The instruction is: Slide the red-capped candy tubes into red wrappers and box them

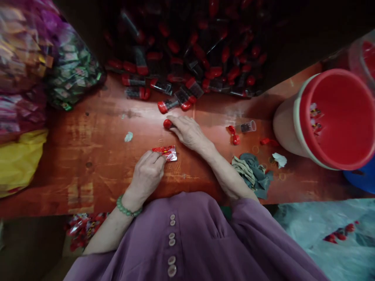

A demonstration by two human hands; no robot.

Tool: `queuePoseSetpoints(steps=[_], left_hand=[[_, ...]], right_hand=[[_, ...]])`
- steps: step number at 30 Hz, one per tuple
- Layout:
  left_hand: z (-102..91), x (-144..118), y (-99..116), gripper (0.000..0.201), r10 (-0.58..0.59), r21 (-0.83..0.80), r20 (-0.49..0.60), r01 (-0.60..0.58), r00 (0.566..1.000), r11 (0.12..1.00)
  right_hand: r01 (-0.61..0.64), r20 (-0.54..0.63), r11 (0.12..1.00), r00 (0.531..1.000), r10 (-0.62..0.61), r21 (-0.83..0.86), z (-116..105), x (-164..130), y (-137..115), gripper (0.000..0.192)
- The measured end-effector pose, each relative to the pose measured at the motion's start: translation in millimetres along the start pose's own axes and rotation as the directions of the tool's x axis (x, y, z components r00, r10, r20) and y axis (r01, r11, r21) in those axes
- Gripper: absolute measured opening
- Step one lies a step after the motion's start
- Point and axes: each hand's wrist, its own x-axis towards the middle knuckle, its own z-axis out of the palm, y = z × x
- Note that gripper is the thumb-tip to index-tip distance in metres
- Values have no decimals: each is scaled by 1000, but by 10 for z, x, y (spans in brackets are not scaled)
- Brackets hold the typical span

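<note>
My left hand [148, 171] pinches a small red printed packet [166, 152] against the reddish wooden table [96, 156]. My right hand [189, 130] reaches forward, its fingertips on a small tube with a red cap [168, 124]. Just beyond lies a big heap of clear tubes with red caps [187, 58]; a few strays [172, 104] sit at its near edge. An open tube [248, 126] and loose red caps [234, 134] lie to the right of my right hand.
A red bucket [336, 117] stands at the right with a few packets inside. Crumpled grey-green cloth [252, 173] lies by my right forearm. Bags of colourful packets [38, 62] and a yellow bag [20, 160] fill the left.
</note>
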Motion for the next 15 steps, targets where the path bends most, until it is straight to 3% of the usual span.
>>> queuePoseSetpoints(steps=[3, 6, 10, 15], left_hand=[[-15, -6, 16, 24, -48, -59, 32, 50, 998, 997], [-50, -10, 41, 24, -48, -89, 108, 58, 993, 994], [-81, -5, 63, 25, -13, -34, 161, 19, 987, 999], [-62, 38, 20, 27, -5, -61, 22, 6, 1000, 998]], right_hand=[[-25, -100, 904, 992, 74, 426, 56, -228, 60, 40], [-78, -94, 732, 977, 190, 677, 117, -416, 70, 42], [-134, 0, 487, 964, 264, 863, 187, -577, 10, 48], [-139, 39, 281, 942, 335, 950, 187, -701, -25, 47]])
